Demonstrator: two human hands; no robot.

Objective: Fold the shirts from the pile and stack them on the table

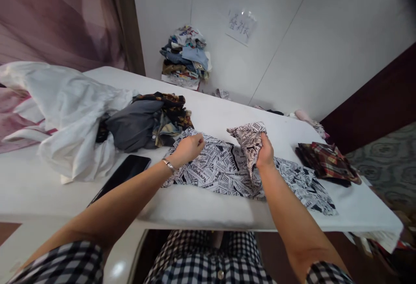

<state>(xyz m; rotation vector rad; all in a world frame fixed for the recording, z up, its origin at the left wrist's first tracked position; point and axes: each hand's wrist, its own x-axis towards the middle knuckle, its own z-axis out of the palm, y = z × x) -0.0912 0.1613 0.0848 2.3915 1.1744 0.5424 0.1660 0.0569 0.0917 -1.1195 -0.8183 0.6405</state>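
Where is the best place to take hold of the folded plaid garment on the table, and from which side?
Grip the plaid garment at its near edge, coming from the front right. It lies flat and folded with nothing on it, and the right hand is nearest, though it holds the printed cloth.

Place: a garment sorting room
Signs: white table (211, 115), stacked clothes (186, 56) by the wall, handwritten label (241, 25), curtain (58, 15)

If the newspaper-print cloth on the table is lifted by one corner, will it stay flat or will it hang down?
The newspaper-print cloth would probably hang limp: the part raised by the right hand already droops in folds. It looks thin, so likely light. It may slide easily on the smooth white table when pushed.
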